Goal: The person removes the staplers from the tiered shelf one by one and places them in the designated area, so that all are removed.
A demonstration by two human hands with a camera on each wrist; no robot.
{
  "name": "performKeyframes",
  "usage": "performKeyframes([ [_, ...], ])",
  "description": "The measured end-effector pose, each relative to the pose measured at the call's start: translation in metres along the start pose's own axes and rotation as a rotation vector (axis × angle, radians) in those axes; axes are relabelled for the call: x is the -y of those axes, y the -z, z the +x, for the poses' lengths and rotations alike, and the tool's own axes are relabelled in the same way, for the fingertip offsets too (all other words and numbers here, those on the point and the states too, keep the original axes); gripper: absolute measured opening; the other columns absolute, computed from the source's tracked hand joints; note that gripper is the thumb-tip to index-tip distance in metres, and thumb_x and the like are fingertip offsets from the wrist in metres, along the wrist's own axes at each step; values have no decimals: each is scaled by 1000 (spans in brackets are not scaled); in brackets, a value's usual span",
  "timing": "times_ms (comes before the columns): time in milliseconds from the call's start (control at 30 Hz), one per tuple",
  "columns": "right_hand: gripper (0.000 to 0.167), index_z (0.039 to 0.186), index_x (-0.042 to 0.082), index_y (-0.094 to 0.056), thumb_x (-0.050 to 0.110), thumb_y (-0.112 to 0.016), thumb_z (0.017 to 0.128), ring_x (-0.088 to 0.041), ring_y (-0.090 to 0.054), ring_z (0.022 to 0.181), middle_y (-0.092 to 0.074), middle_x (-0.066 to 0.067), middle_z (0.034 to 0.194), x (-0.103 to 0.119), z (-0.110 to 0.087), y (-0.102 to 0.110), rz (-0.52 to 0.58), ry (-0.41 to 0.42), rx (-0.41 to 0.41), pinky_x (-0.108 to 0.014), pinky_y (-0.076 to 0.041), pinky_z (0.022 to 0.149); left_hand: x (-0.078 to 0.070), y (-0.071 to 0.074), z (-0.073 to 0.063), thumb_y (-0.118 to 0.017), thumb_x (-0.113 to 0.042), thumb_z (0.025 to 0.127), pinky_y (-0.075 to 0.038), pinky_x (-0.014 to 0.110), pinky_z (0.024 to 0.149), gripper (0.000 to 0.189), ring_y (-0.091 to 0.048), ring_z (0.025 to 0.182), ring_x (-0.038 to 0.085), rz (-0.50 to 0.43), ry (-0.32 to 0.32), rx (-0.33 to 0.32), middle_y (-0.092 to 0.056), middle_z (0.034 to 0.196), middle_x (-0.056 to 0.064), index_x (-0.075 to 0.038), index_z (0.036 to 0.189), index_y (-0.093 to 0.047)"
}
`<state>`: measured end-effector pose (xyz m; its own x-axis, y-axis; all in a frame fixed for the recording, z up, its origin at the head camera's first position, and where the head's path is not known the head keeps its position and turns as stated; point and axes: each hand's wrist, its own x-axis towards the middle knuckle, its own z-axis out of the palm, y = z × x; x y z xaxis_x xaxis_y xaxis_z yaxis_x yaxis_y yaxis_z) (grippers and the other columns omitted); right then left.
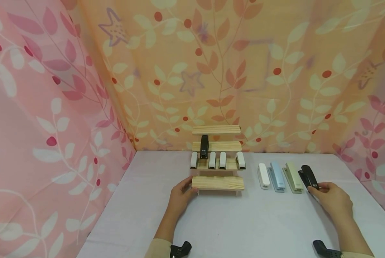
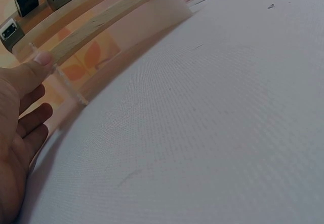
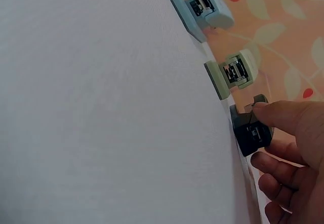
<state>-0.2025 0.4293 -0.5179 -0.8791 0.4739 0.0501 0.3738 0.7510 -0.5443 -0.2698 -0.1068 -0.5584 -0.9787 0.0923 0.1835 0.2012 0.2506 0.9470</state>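
At the left end of the lowest step of a tiered wooden rack (image 1: 218,183), my left hand (image 1: 180,196) holds the board, thumb on its front edge. The left wrist view shows that thumb on the wooden step (image 2: 96,26), near a clear side support; the other fingers are partly curled behind it. On the right, my right hand (image 1: 335,200) pinches the near end of a black stapler (image 1: 309,177) between thumb and fingers. In the right wrist view the black stapler (image 3: 253,133) sits at the fingertips, beside a green stapler (image 3: 233,73).
Left of the held stapler stand a green stapler (image 1: 293,178), a blue stapler (image 1: 277,177) and a white stapler (image 1: 263,176) in a row. Another black stapler (image 1: 204,147) and several white-topped staplers (image 1: 212,160) rest on the rack. Patterned curtains (image 1: 186,71) border the white table (image 1: 244,225).
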Motion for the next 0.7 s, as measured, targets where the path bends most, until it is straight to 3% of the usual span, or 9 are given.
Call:
performKeyframes([
  [167,83,142,-8,-47,60,-62,96,-53,-54,111,-58,-34,130,6,-2,8,32,10,-11,-62,-41,84,1,0,1,-81,-39,84,-41,41,119,66,-52,141,23,-3,-3,4,-62,145,1,-15,143,-61],
  [400,77,141,-9,-49,56,-60,99,-52,-56,111,-59,-34,130,32,-12,25,82,125,-53,-62,-45,83,-2,-2,3,-80,-39,85,-41,43,119,66,-52,140,24,-9,-26,0,-62,144,3,-14,143,-60],
  [500,70,137,-9,-53,49,-64,99,-48,-57,107,-62,-33,126,45,-17,29,91,198,-85,-53,-47,79,-4,-3,3,-81,-38,85,-40,43,120,66,-52,140,25,-21,-15,1,-62,144,3,-14,143,-60],
  [633,64,135,-5,-57,47,-66,99,-38,-57,101,-66,-28,121,66,-27,28,108,244,-95,-30,-43,69,-3,-2,1,-80,-38,85,-40,44,119,66,-52,140,26,-10,-1,10,-61,145,4,-14,144,-59],
  [700,63,134,-5,-58,47,-66,99,-35,-57,100,-67,-27,120,80,-31,26,130,261,-90,-27,-42,68,-1,0,0,-80,-38,85,-41,43,119,66,-53,140,25,1,-1,6,-61,145,3,-15,144,-59],
])
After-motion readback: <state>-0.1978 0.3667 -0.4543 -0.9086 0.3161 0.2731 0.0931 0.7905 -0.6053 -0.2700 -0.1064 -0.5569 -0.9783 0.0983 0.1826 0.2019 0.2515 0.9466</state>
